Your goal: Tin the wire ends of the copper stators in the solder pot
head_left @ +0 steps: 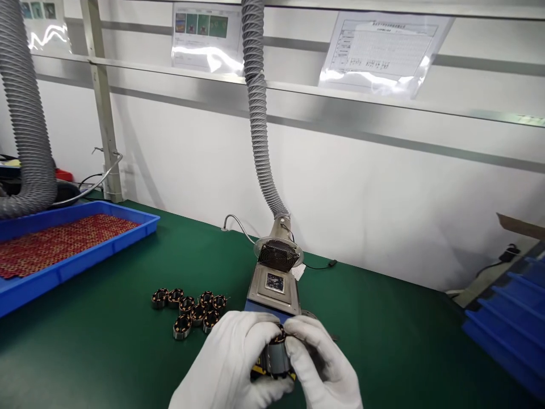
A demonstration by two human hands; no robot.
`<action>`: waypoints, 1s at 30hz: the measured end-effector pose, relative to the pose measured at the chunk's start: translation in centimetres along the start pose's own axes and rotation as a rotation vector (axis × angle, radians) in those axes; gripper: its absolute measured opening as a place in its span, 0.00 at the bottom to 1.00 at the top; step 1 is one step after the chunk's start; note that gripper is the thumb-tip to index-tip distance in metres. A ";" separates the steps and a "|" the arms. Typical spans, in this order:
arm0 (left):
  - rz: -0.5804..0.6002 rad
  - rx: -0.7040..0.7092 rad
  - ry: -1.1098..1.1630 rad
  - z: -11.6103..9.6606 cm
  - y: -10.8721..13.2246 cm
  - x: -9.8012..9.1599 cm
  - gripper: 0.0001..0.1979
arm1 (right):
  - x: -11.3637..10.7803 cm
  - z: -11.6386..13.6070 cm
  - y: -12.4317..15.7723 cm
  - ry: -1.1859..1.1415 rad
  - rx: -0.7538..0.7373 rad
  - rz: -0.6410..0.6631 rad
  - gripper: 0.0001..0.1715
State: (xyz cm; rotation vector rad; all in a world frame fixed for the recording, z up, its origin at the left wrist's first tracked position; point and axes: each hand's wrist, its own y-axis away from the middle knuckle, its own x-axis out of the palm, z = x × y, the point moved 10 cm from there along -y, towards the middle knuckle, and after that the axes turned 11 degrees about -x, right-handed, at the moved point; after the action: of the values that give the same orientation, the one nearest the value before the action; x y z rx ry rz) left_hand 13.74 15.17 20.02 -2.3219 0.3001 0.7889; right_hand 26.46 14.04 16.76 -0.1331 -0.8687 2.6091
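In white gloves, both hands meet at the bottom middle of the head view around a motor stator point(279, 359), a grey metal ring with copper windings at its top. My left hand point(238, 358) wraps it from the left, thumb below and fingers at the upper rim. My right hand point(319, 360) pinches at its upper right edge; whether a thin wire lies between those fingertips is too small to tell. Just beyond the hands stands a solder pot point(258, 293) with a square opening of shiny metal. Several more wound stators point(198, 313) lie grouped to the left.
A fume extraction hose point(258, 108) hangs down behind the solder pot. At the left, a blue tray point(128, 238) holds many reddish pieces under a second hose point(28, 113). Stacked blue trays point(511, 324) stand at the right edge. Printed sheets point(383, 51) hang from the rack.
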 end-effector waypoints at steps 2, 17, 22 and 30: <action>0.023 -0.074 0.073 0.8 0.3 0.4 0.22 | -0.1 1.1 -0.4 0.042 -0.064 0.069 0.13; -0.093 -0.094 0.151 0.3 -0.1 -1.6 0.28 | 4.0 -2.7 1.6 -0.508 0.339 0.165 0.32; 0.026 -0.084 0.372 1.4 -0.2 -1.5 0.21 | 5.4 -3.7 2.7 -0.636 0.418 0.213 0.30; -0.392 -0.366 0.751 7.9 1.2 -5.1 0.11 | 6.4 -3.9 3.5 -0.752 0.551 0.278 0.29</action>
State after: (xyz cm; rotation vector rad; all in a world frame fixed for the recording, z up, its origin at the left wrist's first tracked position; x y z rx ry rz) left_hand 5.57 19.45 17.80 -2.8206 0.0020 -0.2681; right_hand 20.25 16.14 11.73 0.9877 -0.2952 3.0790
